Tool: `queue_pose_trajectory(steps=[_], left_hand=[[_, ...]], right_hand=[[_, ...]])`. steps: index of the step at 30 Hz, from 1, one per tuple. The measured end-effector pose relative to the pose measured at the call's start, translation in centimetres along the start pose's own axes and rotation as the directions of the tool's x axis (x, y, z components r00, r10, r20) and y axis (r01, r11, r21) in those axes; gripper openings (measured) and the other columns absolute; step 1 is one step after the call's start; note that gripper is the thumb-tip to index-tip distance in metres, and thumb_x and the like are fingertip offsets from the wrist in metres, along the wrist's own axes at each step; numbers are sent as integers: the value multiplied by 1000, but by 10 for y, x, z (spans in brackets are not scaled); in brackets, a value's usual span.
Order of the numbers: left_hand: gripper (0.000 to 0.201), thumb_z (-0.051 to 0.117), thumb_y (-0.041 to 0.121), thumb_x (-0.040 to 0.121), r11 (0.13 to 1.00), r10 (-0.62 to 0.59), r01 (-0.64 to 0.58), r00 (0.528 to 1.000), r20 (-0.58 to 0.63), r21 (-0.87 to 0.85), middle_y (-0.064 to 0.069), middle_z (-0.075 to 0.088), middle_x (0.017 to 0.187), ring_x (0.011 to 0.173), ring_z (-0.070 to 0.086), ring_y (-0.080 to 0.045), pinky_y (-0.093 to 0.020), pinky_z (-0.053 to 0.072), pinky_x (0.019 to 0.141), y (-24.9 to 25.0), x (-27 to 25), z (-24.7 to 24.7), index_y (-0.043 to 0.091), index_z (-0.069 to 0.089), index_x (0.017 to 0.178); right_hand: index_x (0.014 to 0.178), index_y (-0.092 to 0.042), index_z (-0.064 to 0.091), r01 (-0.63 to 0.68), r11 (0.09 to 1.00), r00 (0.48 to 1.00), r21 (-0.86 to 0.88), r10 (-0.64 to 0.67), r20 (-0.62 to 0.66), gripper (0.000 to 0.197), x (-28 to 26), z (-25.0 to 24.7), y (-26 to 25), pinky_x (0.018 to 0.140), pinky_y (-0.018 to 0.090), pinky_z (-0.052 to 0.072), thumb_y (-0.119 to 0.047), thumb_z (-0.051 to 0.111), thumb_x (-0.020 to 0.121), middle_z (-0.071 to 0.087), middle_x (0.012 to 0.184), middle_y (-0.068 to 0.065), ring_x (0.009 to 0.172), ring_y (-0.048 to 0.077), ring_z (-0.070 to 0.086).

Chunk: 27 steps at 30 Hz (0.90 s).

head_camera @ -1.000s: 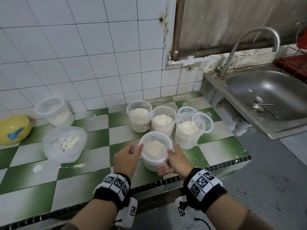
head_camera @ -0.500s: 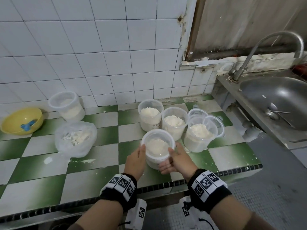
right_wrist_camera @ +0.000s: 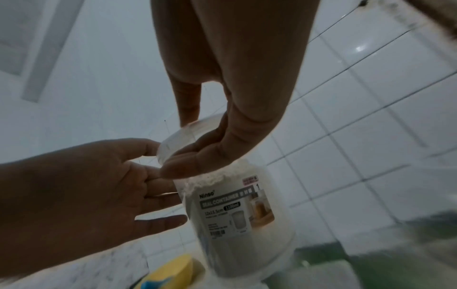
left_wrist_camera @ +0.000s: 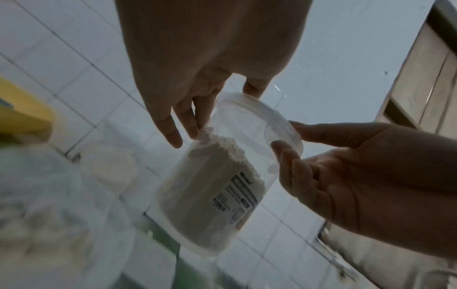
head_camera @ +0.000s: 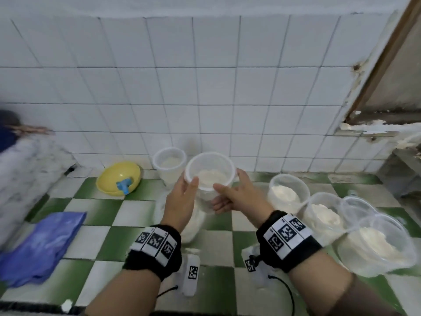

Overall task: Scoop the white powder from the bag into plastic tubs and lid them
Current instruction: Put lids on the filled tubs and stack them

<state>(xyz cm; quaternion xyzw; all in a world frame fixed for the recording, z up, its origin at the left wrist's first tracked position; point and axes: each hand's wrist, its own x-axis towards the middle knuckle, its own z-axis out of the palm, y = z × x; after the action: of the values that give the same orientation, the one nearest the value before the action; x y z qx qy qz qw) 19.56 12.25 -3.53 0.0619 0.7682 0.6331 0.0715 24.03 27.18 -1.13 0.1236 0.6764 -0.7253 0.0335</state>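
A: We're looking down at the green-and-white checkered counter (head_camera: 109,245), running out from the white tiled wall (head_camera: 205,87) at twelve o'clock. A blue cloth (head_camera: 43,245) is lying crumpled at nine o'clock.

B: And we're seeing the plastic bag (head_camera: 193,222) of white powder sitting dead centre, mostly hiding behind our left forearm and under the tub we're holding.

A: At three o'clock we're counting three open tubs of powder in a row: the nearest tub (head_camera: 376,245), the middle tub (head_camera: 323,215), and the far tub (head_camera: 288,192). Loose clear lids (head_camera: 357,206) are lying just behind the nearest one.

B: At eleven o'clock a yellow bowl (head_camera: 118,179) is sitting with a blue scoop (head_camera: 124,186) in it, and a back tub (head_camera: 169,166) is standing against the wall at twelve.

A: Now the main one. We're holding the held tub (head_camera: 210,173) up off the counter, above the bag, open and unlidded, powder (head_camera: 210,176) filling roughly its lower half.

B: Our left hand (head_camera: 182,201) is gripping its nine o'clock side, thumb hooking over the rim, fingers (left_wrist_camera: 173,127) lying along the wall.

A: Our right hand (head_camera: 239,197) is gripping the three o'clock side, thumb near the rim, fingers (right_wrist_camera: 188,166) curling round the wall just under it.

B: The right wrist view is showing a printed label (right_wrist_camera: 237,209) on the tub's side, and the tub (right_wrist_camera: 237,215) is tilting a little.
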Motion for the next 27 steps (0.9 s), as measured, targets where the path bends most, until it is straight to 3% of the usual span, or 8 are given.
queue_pose_trajectory(steps=[3, 6, 8, 13, 16, 19, 23, 27], left_hand=[[42, 61, 46, 87, 999, 32, -33, 999, -13, -36, 13, 64, 120, 114, 57, -6, -30, 45, 97, 9, 47, -40, 30, 54, 125], [72, 66, 57, 70, 996, 28, -31, 999, -42, -79, 4, 62, 128, 117, 58, -14, -42, 46, 102, 19, 88, -72, 22, 49, 131], [68, 68, 52, 77, 997, 24, -27, 999, -36, -72, 2, 60, 131, 116, 58, -16, -44, 46, 102, 23, 112, -87, 20, 45, 132], [56, 60, 43, 89, 998, -5, 5, 1000, 7, -59, 2, 56, 135, 119, 56, -17, -45, 44, 104, 19, 155, -113, 20, 38, 136], [60, 59, 47, 89, 998, -26, 27, 1000, 18, -62, 3, 56, 135, 120, 55, -17, -44, 43, 105, 12, 169, -120, 21, 38, 138], [53, 55, 38, 93, 997, -47, 47, 999, 9, -68, 1, 55, 134, 118, 54, -16, -36, 43, 102, 7, 176, -125, 18, 37, 138], [49, 54, 38, 94, 996, -64, 64, 998, 0, -58, 2, 56, 132, 116, 54, -15, -32, 42, 99, -1, 178, -128, 18, 40, 137], [53, 59, 44, 90, 999, -47, 46, 999, -13, -29, 2, 59, 131, 117, 56, -17, -42, 43, 104, -6, 181, -129, 20, 44, 134]], right_hand=[[119, -22, 30, 52, 998, 998, -30, -51, 31, 57, 37, 34, -31, 63, 38, 59, -12, 71, 82, 68, 80, 28, 62, 30, 66], [106, -19, 41, 109, 993, 993, -42, -108, 45, 40, 70, 62, -55, 68, 42, 58, -11, 71, 82, 67, 82, 30, 64, 31, 65], [91, -24, 45, 141, 989, 989, -53, -138, 61, 30, 90, 76, -67, 71, 43, 57, -9, 69, 83, 66, 80, 28, 64, 30, 63], [88, -26, 47, 141, 986, 987, -88, -134, 91, 28, 130, 97, -79, 77, 47, 56, -7, 67, 84, 65, 82, 29, 66, 30, 63], [102, -16, 51, 118, 987, 990, -113, -109, 90, 24, 148, 106, -78, 72, 43, 58, -10, 68, 85, 66, 86, 31, 65, 28, 65], [121, -9, 42, 76, 990, 994, -117, -67, 82, 47, 162, 111, -72, 68, 38, 59, -14, 70, 84, 67, 85, 28, 67, 26, 67], [100, -28, 43, 75, 987, 994, -140, -62, 95, 32, 166, 114, -69, 68, 39, 58, -14, 68, 85, 68, 89, 28, 68, 27, 66], [109, -16, 49, 67, 988, 995, -137, -57, 76, 33, 170, 113, -66, 69, 37, 59, -14, 70, 83, 69, 85, 27, 66, 26, 68]])
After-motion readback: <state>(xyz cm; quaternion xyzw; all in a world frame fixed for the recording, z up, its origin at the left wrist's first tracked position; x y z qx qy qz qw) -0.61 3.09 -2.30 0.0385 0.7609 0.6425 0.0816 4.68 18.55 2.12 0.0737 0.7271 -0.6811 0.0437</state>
